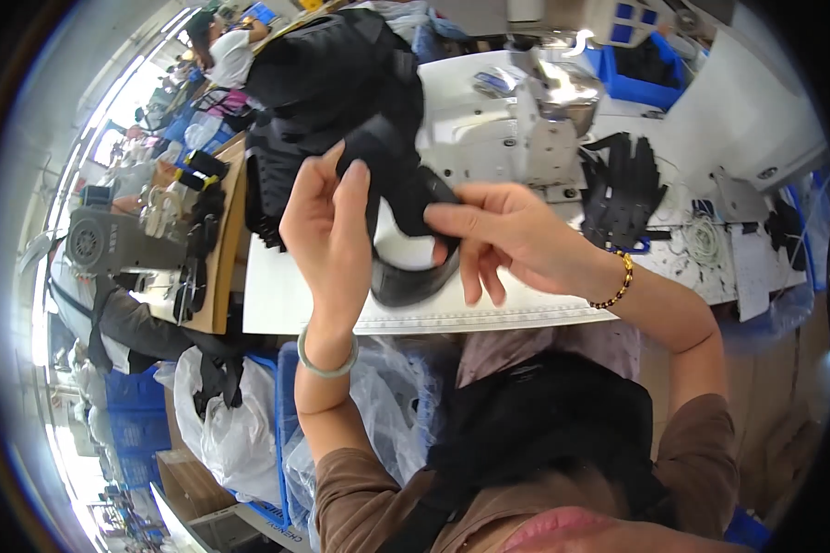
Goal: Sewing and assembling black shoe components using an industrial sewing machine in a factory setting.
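Above the front of the white sewing table (295, 304), both of my hands hold a black fabric piece (415, 198) with a curved, band-like loop hanging below. The loop is blurred, so its exact kind does not show. My left hand (327, 221) pinches the piece's left side between thumb and fingers. On the right, my right hand (512, 230) grips its edge with thumb and forefinger, the other fingers curling underneath. Just beyond lies a large heap of black fabric pieces (332, 83). A white sewing machine (484, 138) with a shiny metal part stands behind my right hand.
Black strips (622, 184) lie right of the machine, near a coil of pale cord (701, 240). At the back right sits a blue bin (641, 69). Below the table edge are plastic-lined blue crates (286, 433). Another person (231, 55) is at the far left.
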